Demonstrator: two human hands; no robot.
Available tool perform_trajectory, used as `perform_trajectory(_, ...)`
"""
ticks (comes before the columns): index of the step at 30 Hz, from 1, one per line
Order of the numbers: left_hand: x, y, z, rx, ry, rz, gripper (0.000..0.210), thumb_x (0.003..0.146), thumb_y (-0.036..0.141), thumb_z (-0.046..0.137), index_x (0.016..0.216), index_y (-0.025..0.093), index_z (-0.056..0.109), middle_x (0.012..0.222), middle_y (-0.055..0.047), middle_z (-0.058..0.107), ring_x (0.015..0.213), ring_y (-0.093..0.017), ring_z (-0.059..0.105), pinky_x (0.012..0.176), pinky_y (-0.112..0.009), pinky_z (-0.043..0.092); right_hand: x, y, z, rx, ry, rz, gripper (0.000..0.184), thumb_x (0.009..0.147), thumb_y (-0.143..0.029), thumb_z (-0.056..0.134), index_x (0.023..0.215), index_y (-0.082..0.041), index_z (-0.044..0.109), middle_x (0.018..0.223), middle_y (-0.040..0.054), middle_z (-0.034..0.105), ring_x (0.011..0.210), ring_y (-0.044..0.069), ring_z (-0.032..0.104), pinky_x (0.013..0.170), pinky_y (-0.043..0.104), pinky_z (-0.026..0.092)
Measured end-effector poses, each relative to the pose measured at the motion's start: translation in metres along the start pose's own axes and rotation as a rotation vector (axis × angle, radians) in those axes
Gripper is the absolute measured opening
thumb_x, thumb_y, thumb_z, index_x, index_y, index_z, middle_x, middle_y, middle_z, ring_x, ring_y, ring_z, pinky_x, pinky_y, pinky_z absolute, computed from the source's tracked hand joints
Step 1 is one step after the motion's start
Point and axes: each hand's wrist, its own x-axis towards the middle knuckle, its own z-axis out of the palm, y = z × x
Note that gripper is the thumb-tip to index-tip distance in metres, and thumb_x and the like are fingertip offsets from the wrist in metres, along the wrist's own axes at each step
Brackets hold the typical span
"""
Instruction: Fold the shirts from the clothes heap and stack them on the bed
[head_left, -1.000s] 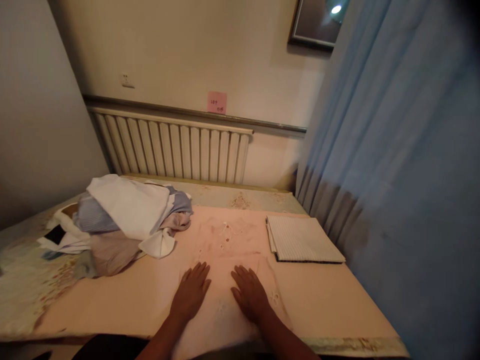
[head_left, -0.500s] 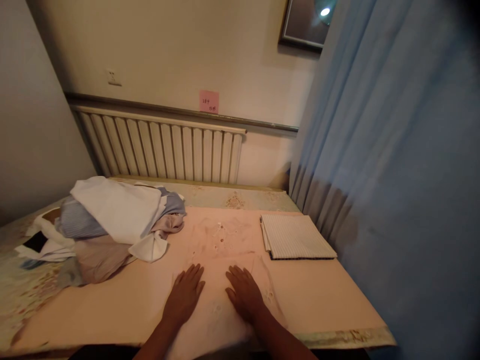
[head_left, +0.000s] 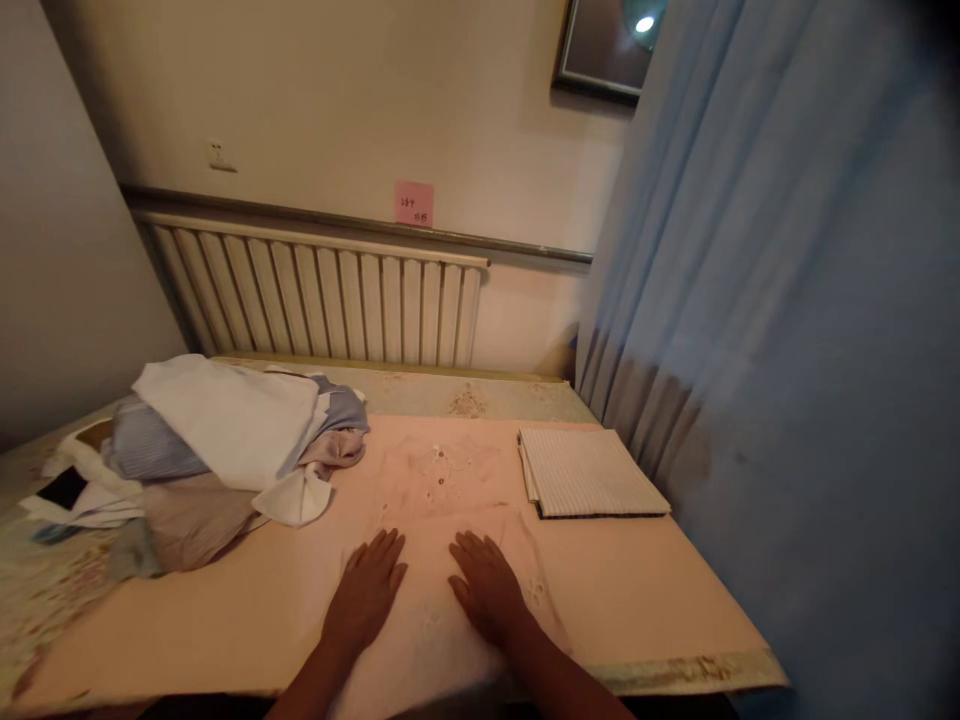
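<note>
Both hands rest palm down, fingers stretched out, at the front middle of a pink cloth (head_left: pixel 240 630) spread over the table. My left hand (head_left: pixel 369 588) lies on the left and my right hand (head_left: pixel 487 588) on the right, with a gap between them. Neither holds anything. Between and beyond them the pink surface shows faint floral marks (head_left: pixel 441 470) and crease lines; whether these belong to a separate thin cloth I cannot tell. To the right lies a folded striped cream cloth (head_left: pixel 596 472) with a dark lower edge, apart from my right hand.
A loose heap of clothes (head_left: pixel 232 410), white, blue and brownish, sits at the left. Behind the table are a radiator (head_left: pixel 322 295) and a pink note (head_left: pixel 414 204) on the wall. A blue curtain (head_left: pixel 787 350) hangs along the right side.
The view has shifted very slightly, so everything appears a little further left. My hands stay flat in the same place on the cloth.
</note>
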Motion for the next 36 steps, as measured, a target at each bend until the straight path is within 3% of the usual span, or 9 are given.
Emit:
perform_trajectory(13, -0.001, -0.001, 0.002, -0.034, 0.041, 0.007, 0.049, 0.098, 0.046, 0.033, 0.140, 0.025, 0.047, 0.145, -0.006, 0.050, 0.138, -0.023, 0.040, 0.112, -0.047, 0.030, 0.000, -0.002, -0.003, 0.008, 0.006, 0.001, 0.044, 0.092, -0.033, 0.053, 0.135, -0.023, 0.051, 0.141, 0.0069, 0.052, 0.135, 0.023, 0.042, 0.114, 0.045, 0.032)
perform_trajectory(21, -0.001, 0.005, -0.007, -0.032, 0.004, -0.003, 0.048, 0.098, 0.042, 0.033, 0.139, 0.022, 0.048, 0.146, -0.006, 0.049, 0.138, -0.024, 0.039, 0.112, -0.048, 0.030, 0.002, -0.003, -0.008, 0.093, -0.101, 0.096, 0.043, 0.091, -0.034, 0.055, 0.133, -0.021, 0.055, 0.140, 0.0085, 0.052, 0.135, 0.025, 0.042, 0.113, 0.049, 0.032)
perform_trajectory(24, -0.001, 0.007, -0.008, -0.029, 0.005, -0.003, 0.047, 0.098, 0.040, 0.034, 0.138, 0.022, 0.049, 0.145, -0.006, 0.050, 0.138, -0.025, 0.039, 0.112, -0.048, 0.031, -0.013, -0.011, -0.020, 0.127, -0.130, 0.060, 0.047, 0.090, -0.036, 0.058, 0.134, -0.021, 0.053, 0.142, 0.0092, 0.050, 0.136, 0.026, 0.041, 0.113, 0.049, 0.032)
perform_trajectory(30, -0.002, 0.008, -0.008, -0.031, 0.042, 0.012, 0.046, 0.098, 0.039, 0.035, 0.137, 0.022, 0.050, 0.144, -0.007, 0.051, 0.137, -0.024, 0.040, 0.112, -0.048, 0.031, -0.067, -0.029, -0.045, 0.164, -0.198, -0.145, 0.060, 0.087, -0.039, 0.060, 0.142, -0.021, 0.043, 0.149, 0.0109, 0.042, 0.141, 0.025, 0.032, 0.116, 0.048, 0.028)
perform_trajectory(36, -0.002, 0.010, -0.009, -0.022, 0.049, 0.010, 0.046, 0.098, 0.039, 0.034, 0.137, 0.021, 0.050, 0.143, -0.008, 0.052, 0.136, -0.025, 0.041, 0.111, -0.048, 0.031, -0.092, -0.032, -0.032, 0.106, -0.193, -0.172, 0.063, 0.081, -0.014, 0.054, 0.142, -0.020, 0.040, 0.150, 0.0104, 0.041, 0.143, 0.024, 0.027, 0.116, 0.052, 0.026)
